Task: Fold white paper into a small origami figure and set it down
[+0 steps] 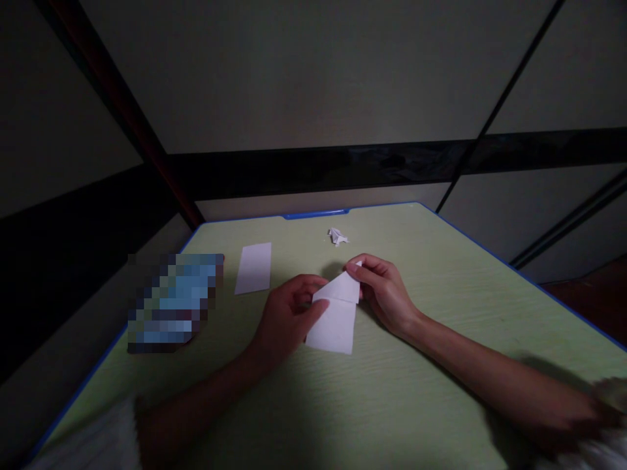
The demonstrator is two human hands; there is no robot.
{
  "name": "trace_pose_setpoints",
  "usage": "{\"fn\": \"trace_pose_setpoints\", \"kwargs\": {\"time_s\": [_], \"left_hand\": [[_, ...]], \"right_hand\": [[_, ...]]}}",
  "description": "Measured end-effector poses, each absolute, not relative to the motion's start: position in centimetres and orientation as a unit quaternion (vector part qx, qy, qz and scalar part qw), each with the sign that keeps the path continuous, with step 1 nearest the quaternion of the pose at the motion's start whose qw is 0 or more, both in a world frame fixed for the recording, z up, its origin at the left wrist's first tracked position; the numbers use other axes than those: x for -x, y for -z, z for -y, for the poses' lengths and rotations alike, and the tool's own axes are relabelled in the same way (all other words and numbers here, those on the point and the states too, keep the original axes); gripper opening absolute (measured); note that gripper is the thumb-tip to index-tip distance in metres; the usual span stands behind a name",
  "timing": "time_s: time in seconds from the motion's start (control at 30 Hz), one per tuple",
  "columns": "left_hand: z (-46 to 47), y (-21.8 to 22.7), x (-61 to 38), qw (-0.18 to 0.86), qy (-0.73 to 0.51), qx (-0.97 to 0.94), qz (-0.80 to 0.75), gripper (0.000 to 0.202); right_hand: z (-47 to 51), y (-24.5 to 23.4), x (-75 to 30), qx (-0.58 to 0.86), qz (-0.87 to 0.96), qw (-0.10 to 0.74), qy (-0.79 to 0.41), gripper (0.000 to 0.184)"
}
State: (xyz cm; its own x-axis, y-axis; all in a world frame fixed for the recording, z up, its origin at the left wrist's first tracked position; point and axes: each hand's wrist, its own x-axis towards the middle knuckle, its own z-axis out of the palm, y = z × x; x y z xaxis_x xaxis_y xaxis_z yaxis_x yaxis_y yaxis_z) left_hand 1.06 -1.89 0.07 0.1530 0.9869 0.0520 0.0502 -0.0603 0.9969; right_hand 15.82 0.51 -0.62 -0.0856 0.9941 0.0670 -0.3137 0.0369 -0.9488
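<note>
Between my hands is a white sheet of paper [333,326], its far part folded over into a slanted flap with a pointed corner at the upper right. My left hand [289,313] grips its left edge, thumb on top and fingers behind. The pointed corner is pinched by my right hand [385,290], between thumb and index finger. Beyond my hands lies a small folded paper frog [337,236]. A flat white rectangle of paper [253,267] rests to the left of my left hand.
A blurred-out bluish object [176,303] lies at the table's left side. The pale green table [441,274] has a blue edge and a blue strip [317,213] at its far side. Behind it stand light panels with a dark band [313,171].
</note>
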Motion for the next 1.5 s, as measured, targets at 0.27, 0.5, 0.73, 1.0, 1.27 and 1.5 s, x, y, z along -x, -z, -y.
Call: {"fn": "trace_pose_setpoints", "kwargs": {"time_s": [0.27,0.5,0.73,1.0,1.27,1.5], "left_hand": [[1.38,-0.22,-0.72,0.464,-0.491,-0.511,-0.532,0.012],[1.30,-0.40,-0.72,0.481,-0.495,-0.486,-0.536,0.013],[1.41,0.07,-0.46,0.490,-0.487,-0.533,-0.489,0.017],[0.96,0.47,-0.68,0.523,-0.455,-0.549,-0.467,0.014],[1.27,0.17,-0.77,0.480,-0.420,-0.582,-0.504,0.015],[1.38,0.15,-0.98,0.448,-0.426,-0.589,-0.521,0.017]], "right_hand": [[-0.33,0.21,-16.18,0.302,0.454,0.575,-0.611,0.013],[-0.18,0.82,-15.89,0.349,0.512,0.525,-0.584,0.008],[-0.26,0.41,-15.85,0.351,0.542,0.558,-0.522,0.005],[-0.28,0.33,-16.06,0.294,0.605,0.576,-0.465,0.012],[-0.22,0.42,-15.95,0.317,0.606,0.559,-0.469,0.009],[-0.07,0.43,-15.79,0.326,0.577,0.530,-0.529,0.015]]}}
